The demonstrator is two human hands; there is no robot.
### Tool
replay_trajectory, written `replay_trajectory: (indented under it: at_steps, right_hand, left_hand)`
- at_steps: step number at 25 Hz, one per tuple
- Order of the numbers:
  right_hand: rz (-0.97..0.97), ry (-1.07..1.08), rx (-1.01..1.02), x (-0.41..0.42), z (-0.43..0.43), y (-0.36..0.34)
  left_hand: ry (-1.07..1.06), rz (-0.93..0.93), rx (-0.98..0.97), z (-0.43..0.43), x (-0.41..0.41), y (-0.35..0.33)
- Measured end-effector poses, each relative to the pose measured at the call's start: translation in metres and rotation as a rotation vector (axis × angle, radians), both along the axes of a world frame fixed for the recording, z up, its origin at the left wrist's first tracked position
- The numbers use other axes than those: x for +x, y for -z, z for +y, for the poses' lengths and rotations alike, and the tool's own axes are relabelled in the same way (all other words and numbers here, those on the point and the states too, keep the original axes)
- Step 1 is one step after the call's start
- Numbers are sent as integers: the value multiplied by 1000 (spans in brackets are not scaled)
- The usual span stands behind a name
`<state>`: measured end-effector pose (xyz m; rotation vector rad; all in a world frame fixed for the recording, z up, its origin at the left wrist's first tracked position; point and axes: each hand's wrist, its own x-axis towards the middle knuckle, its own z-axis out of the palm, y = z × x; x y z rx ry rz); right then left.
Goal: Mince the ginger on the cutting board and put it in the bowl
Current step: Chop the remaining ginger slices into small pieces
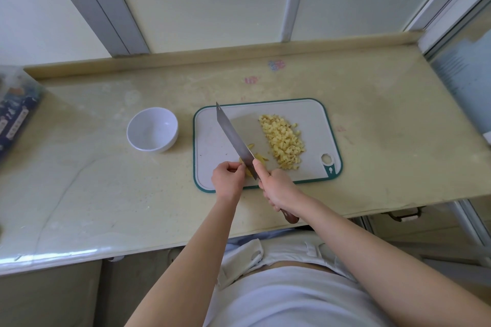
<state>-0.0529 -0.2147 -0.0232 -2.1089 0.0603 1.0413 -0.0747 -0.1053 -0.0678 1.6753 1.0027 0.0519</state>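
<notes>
Between the bowl (152, 130) and the cutting board (210, 146) lies an open strip of tabletop (106, 194). The knife (233, 138) slants across the board's left half, and the ginger pile (283, 141) fills its right. A box (16, 114) crowds the far-left edge.

Table: pale yellow stone-look table (372, 141), glossy, with faint scuffs; light glints along its front left edge.
Back edge: a low raised lip (186, 57) runs the table's whole length.
Marks: a blue-and-pink smudge (276, 64) and a smaller pink one (251, 79) near the back edge.
Wall: cream panels (202, 0) set between grey-white frame bars (106, 5).
Right end: frosted glass pane (462, 66) in a pale frame.
Left end: a clear-wrapped patterned box (16, 111).
Below: beige cabinet fronts (53, 297); a metal handle (403, 216) under the front right edge.
</notes>
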Motion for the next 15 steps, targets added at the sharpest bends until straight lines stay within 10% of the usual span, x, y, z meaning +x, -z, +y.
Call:
replay_trajectory:
  at_steps: [15]
  right_hand:
    - [-46,-6,-49,1,11,9]
  left_hand:
    - [2,-21,6,1,-2,5]
